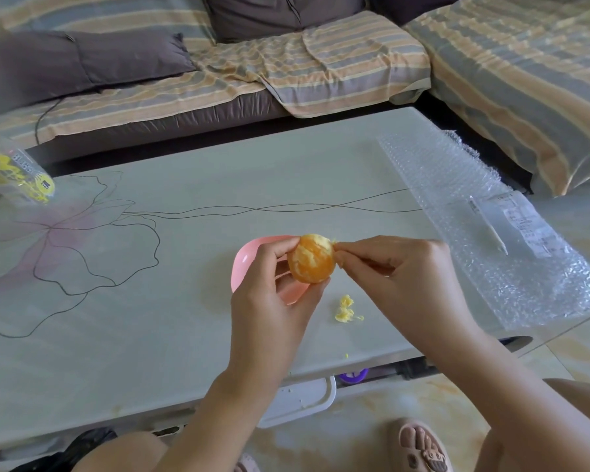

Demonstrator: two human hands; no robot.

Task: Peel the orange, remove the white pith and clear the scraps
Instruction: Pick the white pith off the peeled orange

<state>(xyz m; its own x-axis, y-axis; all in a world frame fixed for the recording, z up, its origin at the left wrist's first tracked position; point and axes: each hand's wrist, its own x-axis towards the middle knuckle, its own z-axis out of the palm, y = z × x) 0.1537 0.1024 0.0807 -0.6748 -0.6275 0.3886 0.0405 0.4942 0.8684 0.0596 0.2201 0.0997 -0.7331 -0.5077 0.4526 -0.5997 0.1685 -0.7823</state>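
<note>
Over the worktop (pixel 150 335), toward its front edge: left hand (pixel 273 301) grip is clamping the orange (pixel 311 258); right hand (pixel 389 267) grip is pinching its pith (pixel 333 240).

Peeled orange (pixel 311 263) aloft, pith scraps (pixel 346 310) on table below

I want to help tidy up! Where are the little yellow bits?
In the head view, the pith scraps lie on the table, just right of the pink bowl, close to the right hand.
</note>
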